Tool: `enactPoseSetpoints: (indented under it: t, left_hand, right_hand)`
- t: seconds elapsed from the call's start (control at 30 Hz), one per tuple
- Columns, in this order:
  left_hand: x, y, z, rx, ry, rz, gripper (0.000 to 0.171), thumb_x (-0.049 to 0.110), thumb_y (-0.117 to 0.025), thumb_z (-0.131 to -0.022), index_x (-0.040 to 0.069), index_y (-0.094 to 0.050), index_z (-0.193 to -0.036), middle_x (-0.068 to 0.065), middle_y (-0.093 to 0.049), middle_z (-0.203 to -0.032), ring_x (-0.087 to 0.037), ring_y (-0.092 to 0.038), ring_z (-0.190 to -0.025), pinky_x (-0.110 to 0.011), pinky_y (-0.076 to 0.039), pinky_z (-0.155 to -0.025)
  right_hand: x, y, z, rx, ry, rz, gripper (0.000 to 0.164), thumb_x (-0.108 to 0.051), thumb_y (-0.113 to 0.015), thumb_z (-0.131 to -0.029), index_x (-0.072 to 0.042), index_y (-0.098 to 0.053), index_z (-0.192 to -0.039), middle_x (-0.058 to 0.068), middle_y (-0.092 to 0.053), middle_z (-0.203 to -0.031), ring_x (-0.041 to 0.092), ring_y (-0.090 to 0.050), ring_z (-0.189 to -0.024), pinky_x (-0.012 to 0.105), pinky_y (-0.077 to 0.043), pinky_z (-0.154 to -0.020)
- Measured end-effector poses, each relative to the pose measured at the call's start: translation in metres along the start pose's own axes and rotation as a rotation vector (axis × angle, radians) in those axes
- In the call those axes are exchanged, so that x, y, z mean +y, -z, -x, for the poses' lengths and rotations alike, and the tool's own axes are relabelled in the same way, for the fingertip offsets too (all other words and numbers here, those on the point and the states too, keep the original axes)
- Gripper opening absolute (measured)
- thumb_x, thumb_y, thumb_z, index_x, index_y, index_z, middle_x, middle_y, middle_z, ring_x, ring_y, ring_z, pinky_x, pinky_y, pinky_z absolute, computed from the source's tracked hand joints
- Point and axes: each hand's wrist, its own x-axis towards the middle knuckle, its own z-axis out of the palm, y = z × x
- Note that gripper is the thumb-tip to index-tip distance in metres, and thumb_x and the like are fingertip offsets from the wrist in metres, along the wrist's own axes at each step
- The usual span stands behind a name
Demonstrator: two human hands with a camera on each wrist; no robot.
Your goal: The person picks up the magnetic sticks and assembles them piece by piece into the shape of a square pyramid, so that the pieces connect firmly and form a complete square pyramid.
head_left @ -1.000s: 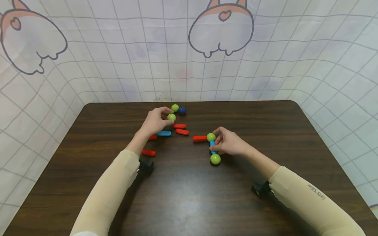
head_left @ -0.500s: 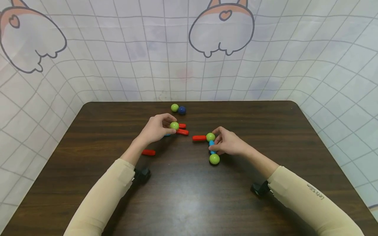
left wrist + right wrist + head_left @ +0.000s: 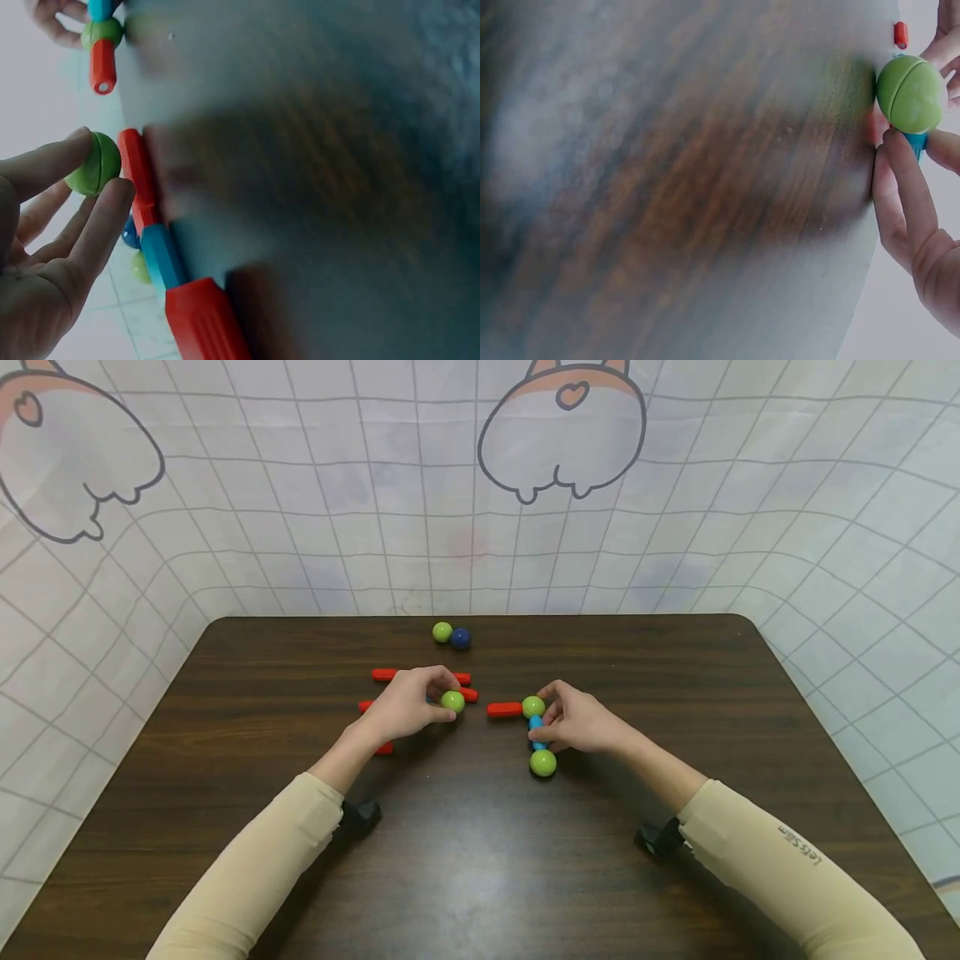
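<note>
A green ball (image 3: 453,702) is pinched between the thumb and fingers of my left hand (image 3: 411,703), above the loose rods. The left wrist view shows a seam round this ball (image 3: 99,165). My right hand (image 3: 581,720) pinches a blue rod (image 3: 537,732) that joins two green balls. The far ball (image 3: 533,707) also has a red rod (image 3: 505,710) pointing left from it. The near ball (image 3: 543,763) sits at the rod's front end; its seam shows in the right wrist view. My right fingers partly cover the blue rod.
Several red rods (image 3: 385,674) lie around and under my left hand. A blue rod (image 3: 160,255) lies among them, mostly hidden in the head view. Farther back, a green ball (image 3: 442,632) and a dark blue ball (image 3: 461,638) sit together on the brown table (image 3: 480,860).
My left hand has brought its green ball from near the back pair toward me and slightly right, over the red rods. My right hand and its joined pieces have stayed nearly still.
</note>
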Motion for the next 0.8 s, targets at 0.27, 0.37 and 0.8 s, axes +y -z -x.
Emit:
enactPoseSetpoints:
  t: [0.27,0.37,0.8]
  left_hand:
    - [0.001,-0.01,-0.005,-0.055,0.002,-0.079,0.034,0.006,-0.085,-0.084,0.008,-0.068,-0.114,-0.003,-0.069,-0.11,-0.02,-0.064,-0.094,-0.036,-0.053,-0.084]
    - [0.003,-0.012,-0.007,-0.067,0.003,-0.101,0.034,0.007,-0.086,-0.084,0.008,-0.067,-0.113,-0.005,-0.069,-0.111,-0.021,-0.064,-0.094,-0.036,-0.053,-0.085]
    - [0.01,-0.018,-0.015,-0.091,-0.001,-0.088,0.035,0.007,-0.086,-0.084,0.006,-0.066,-0.113,-0.007,-0.071,-0.107,-0.021,-0.069,-0.094,-0.035,-0.055,-0.085]
  right_hand:
    - [0.0,-0.002,-0.002,-0.007,0.0,0.003,0.062,-0.006,-0.076,-0.092,0.004,-0.039,-0.141,0.019,-0.06,-0.106,0.024,-0.072,-0.079,0.038,-0.061,-0.075]
    - [-0.001,-0.003,-0.002,-0.009,0.003,0.002,0.062,-0.006,-0.076,-0.093,0.004,-0.039,-0.141,0.019,-0.06,-0.106,0.024,-0.072,-0.08,0.038,-0.061,-0.075]
    - [-0.005,-0.005,-0.004,-0.016,0.006,0.008,0.063,-0.007,-0.077,-0.092,0.004,-0.039,-0.141,0.019,-0.06,-0.105,0.025,-0.073,-0.079,0.038,-0.061,-0.075]
